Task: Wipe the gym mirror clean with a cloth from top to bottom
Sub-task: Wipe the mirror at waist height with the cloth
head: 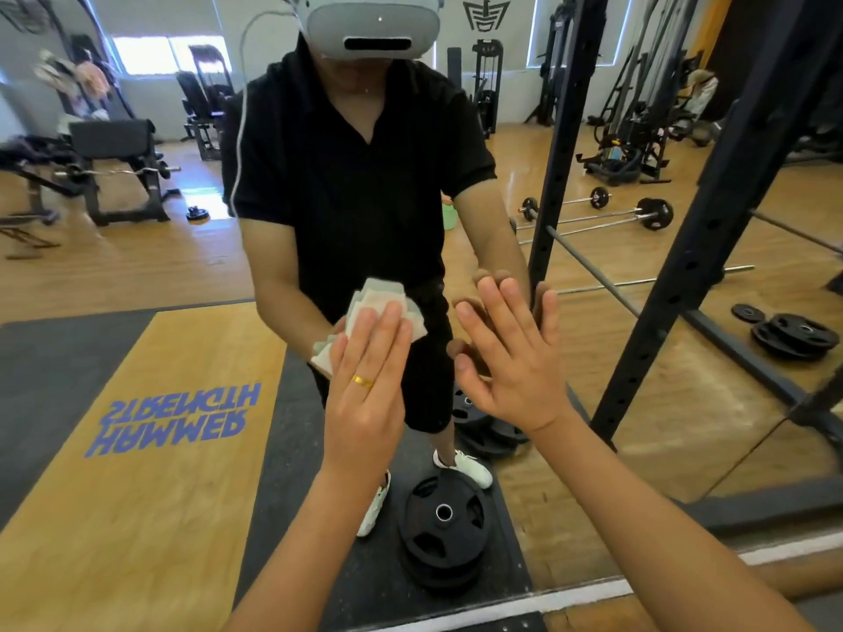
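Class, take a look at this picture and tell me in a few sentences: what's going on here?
A person stands close to a gym mirror, cleaning it. The left hand, which wears a gold ring, presses a folded pale cloth flat against the glass with straight fingers, at about waist height on the reflection. The right hand rests open on the mirror beside it, palm to the glass, holding nothing. Weight plates show in the reflection by the person's feet.

Bright, even daylight, blown-out windows reflected far up and left of the left grip, sheen seen on the wood floor right of the right grip, soft shadows, rack posts bowed by wide-angle distortion, corners softened
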### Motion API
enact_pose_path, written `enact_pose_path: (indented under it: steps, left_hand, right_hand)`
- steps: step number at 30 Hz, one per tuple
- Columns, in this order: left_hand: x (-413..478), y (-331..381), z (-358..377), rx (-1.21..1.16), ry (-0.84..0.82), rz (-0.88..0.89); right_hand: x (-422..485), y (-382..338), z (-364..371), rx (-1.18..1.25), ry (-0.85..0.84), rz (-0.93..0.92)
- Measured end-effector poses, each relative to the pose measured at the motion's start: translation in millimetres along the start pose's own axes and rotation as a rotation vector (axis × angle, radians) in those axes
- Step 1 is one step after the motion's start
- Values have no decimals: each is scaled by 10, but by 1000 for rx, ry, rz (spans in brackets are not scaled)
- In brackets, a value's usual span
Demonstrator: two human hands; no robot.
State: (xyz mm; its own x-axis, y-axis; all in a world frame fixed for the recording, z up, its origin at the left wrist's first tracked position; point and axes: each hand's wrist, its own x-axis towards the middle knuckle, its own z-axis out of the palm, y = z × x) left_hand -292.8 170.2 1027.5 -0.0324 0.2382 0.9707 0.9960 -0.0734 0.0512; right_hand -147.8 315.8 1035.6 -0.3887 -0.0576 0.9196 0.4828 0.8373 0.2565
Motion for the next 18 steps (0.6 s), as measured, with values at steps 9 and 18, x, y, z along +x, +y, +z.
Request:
enact_pose_path:
  steps: [9,18]
  left_hand:
    - [-38,-53,-147,51,-170,41]
    - [339,145,75,46,-31,19]
  right_hand:
    - [-1,-3,1,15,6,5]
    - [41,10,-85,82,9,32]
